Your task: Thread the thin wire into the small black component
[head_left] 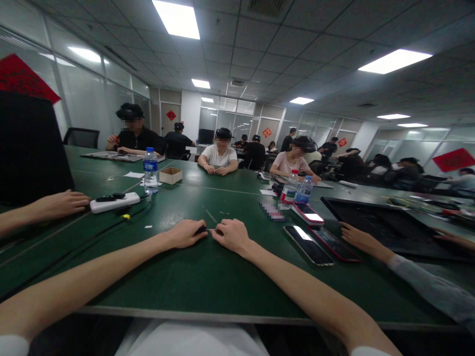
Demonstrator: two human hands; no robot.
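Observation:
My left hand rests over the green table, its fingers closed round a small black object that is mostly hidden. Close beside it, a narrow gap away, my right hand is curled with thumb and fingers together. Whatever its fingers hold, if anything, cannot be made out. To the right of my right hand lie a phone with a lit strip and a red-edged dark phone. Behind those is another phone with a lit screen.
A white power strip with a black cable, a water bottle and a small open box stand left. Two bottles, one of them blue-labelled, stand right. Neighbours' hands flank me, one at a black tray. Several people sit beyond.

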